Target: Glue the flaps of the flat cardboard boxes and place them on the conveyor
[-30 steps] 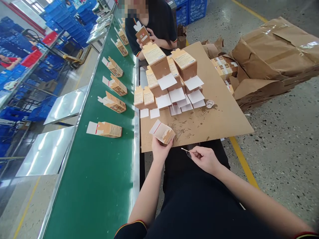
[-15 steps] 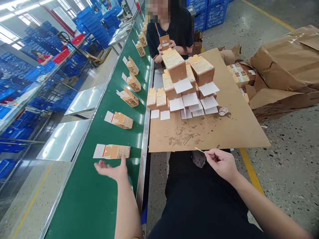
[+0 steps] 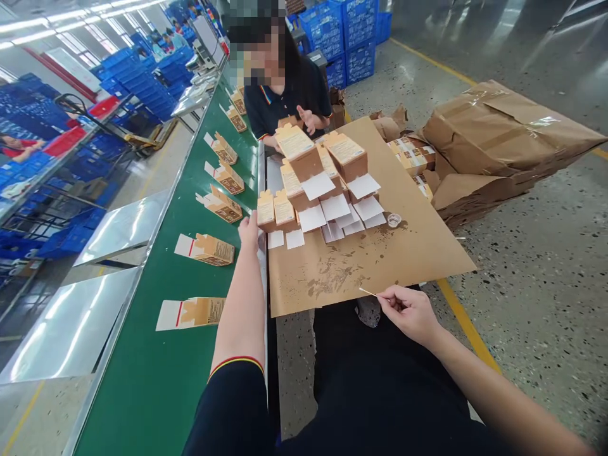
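My left hand point(image 3: 249, 232) reaches forward over the belt's metal edge, its fingers stretched out beside the leftmost upright carton point(image 3: 266, 213) of the stack; whether they touch it is unclear. Between the thumb and fingers of my right hand point(image 3: 409, 311) is a thin cotton swab point(image 3: 368, 292), its tip pointing left over the cardboard's front edge. Cartons with open white flaps are piled up on the cardboard sheet point(image 3: 427, 253). Nearest me on the green belt lies an open-flapped carton point(image 3: 202, 311), partly hidden by my left forearm; another carton point(image 3: 209, 249) stands just beyond.
Several more cartons line the green conveyor belt point(image 3: 142, 380). Wet marks and a small clear dish point(image 3: 394, 220) are on the cardboard. A co-worker point(image 3: 285, 95) sits behind the stack. A big brown paper-wrapped package point(image 3: 498, 133) lies at right; blue crates point(image 3: 358, 57) stand behind.
My left hand has left the nearest belt carton and moved forward and right to the stack's left end. My right hand still holds the swab. The co-worker's raised carton is lowered.
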### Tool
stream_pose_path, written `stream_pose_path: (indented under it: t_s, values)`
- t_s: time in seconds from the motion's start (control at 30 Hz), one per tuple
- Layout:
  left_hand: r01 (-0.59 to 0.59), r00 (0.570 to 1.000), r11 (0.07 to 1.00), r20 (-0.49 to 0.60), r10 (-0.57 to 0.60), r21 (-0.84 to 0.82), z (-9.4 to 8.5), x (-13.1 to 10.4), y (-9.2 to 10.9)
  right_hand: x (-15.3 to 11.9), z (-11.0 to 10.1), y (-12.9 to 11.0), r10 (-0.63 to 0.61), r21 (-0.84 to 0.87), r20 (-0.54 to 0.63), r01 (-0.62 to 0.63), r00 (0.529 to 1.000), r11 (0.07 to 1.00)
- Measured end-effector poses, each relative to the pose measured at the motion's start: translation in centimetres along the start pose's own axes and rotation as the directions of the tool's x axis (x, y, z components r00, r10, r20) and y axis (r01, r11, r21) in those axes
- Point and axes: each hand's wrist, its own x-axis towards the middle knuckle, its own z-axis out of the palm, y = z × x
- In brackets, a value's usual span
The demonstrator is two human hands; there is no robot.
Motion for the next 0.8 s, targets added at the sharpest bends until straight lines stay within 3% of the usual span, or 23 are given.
stream_pose_path:
  t_s: [0.07, 0.13, 0.2, 0.27, 0.33, 0.4, 0.47, 0.57, 0.63, 0.8]
  values:
    - [0.084, 0.996, 0.996, 0.026, -0.084, 0.011, 1.4, 0.5, 0.2, -0.1, -0.4, -0.3, 0.004, -0.008, -0.039, -0.005, 0.999, 1.000]
    - [0.139, 0.990, 0.990, 0.033, -0.139, 0.001, 1.5, 0.4, 0.2, -0.2, -0.9, -0.4, 0.007, -0.006, -0.072, -0.008, 0.997, 1.000]
    - [0.154, 0.988, 0.988, 0.023, -0.153, -0.032, 0.2, -0.3, 0.1, -0.3, -1.4, -0.5, 0.012, 0.001, -0.093, -0.012, 0.996, 1.000]
    - [0.151, 0.988, 0.986, -0.013, -0.152, -0.075, -2.2, -1.6, -0.3, -0.5, -2.0, -0.4, 0.017, 0.014, -0.108, -0.016, 0.994, 1.000]
    - [0.115, 0.993, 0.978, -0.014, -0.119, -0.172, -5.1, -4.0, -1.5, -0.9, -2.5, -0.3, 0.026, 0.024, -0.111, -0.023, 0.993, 0.999]
    - [0.064, 0.997, 0.951, 0.053, -0.050, -0.302, -7.3, -7.8, -3.6, -1.2, -2.5, -0.3, 0.031, 0.025, -0.090, -0.029, 0.995, 0.999]
    - [0.042, 0.990, 0.921, 0.139, 0.014, -0.388, -8.2, -12.2, -6.1, -1.3, -1.8, -0.3, 0.031, 0.013, -0.042, -0.030, 0.999, 0.999]
    - [0.047, 0.980, 0.917, 0.194, 0.034, -0.396, -6.8, -17.9, -9.2, -0.5, 0.6, -0.3, -0.027, -0.015, 0.056, 0.028, 0.998, 1.000]
    - [0.036, 0.975, 0.930, 0.216, 0.047, -0.365, -5.2, -19.9, -10.1, 0.8, 3.0, 0.0, -0.104, -0.033, 0.118, 0.109, 0.988, 0.994]
    - [-0.010, 0.959, 0.960, 0.270, 0.088, -0.279, -3.6, -20.4, -9.7, 4.1, 8.0, 1.7, -0.176, -0.192, 0.263, 0.231, 0.949, 0.954]
